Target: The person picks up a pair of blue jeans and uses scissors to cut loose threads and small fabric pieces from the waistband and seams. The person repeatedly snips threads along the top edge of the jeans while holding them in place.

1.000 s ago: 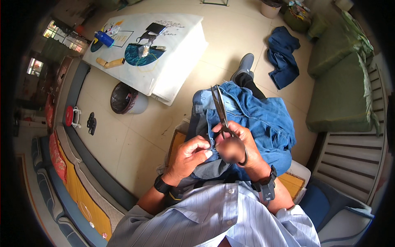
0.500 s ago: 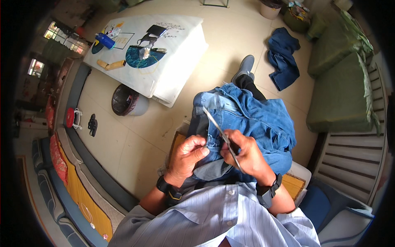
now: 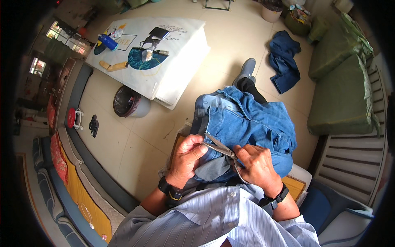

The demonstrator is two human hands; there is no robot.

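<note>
Blue denim jeans (image 3: 261,119) lie bunched across my lap, with faded and darker patches. My left hand (image 3: 184,161) is closed in a pinch on the left edge of the denim, thumb against forefinger. In my right hand (image 3: 257,166) are metal scissors (image 3: 227,152), fingers round the handles. The blades are spread and point left, their tips close to my left fingertips at the denim edge. Whether they touch the cloth I cannot tell. A grey flap of cloth (image 3: 213,168) hangs between my hands.
A white table (image 3: 181,53) with a blue bottle (image 3: 108,42) on it stands ahead to the left, a waste bin (image 3: 142,106) beside it. More folded denim (image 3: 284,61) lies on the floor. Green covered cushions (image 3: 341,99) and a slatted bench (image 3: 349,164) are at the right.
The scissors have swung from pointing away from me to pointing left, and their blades have spread apart. My right hand has moved slightly right and nearer. My left hand keeps its pinch.
</note>
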